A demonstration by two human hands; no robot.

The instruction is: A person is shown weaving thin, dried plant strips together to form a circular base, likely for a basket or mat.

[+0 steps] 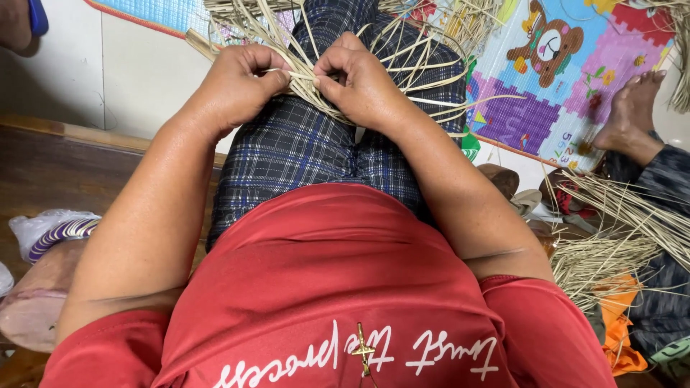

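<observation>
Straw strips, pale and dry, are lying across my lap at twelve o'clock, fanning out over the checked blue trousers. I am seeing my left hand closing its thumb and fingers on a few of the strips, pinching them tight. My right hand is sitting just beside it at one o'clock, knuckles almost touching, fingers curling in and gripping the same bundle where the strips are crossing.

Moving outward, loose strip ends are springing up and over the knees, partly hiding the colourful play mat spreading out at one to two o'clock. Another person's bare foot is resting on that mat at two o'clock, well apart from my hands. At three o'clock a second heap of straw is lying over that person's dark clothing, with an orange cloth beneath it. A wooden bench is running along at nine o'clock, carrying a thin plastic bag. My own forearms and the red shirt are blocking the lower lap from view.
</observation>
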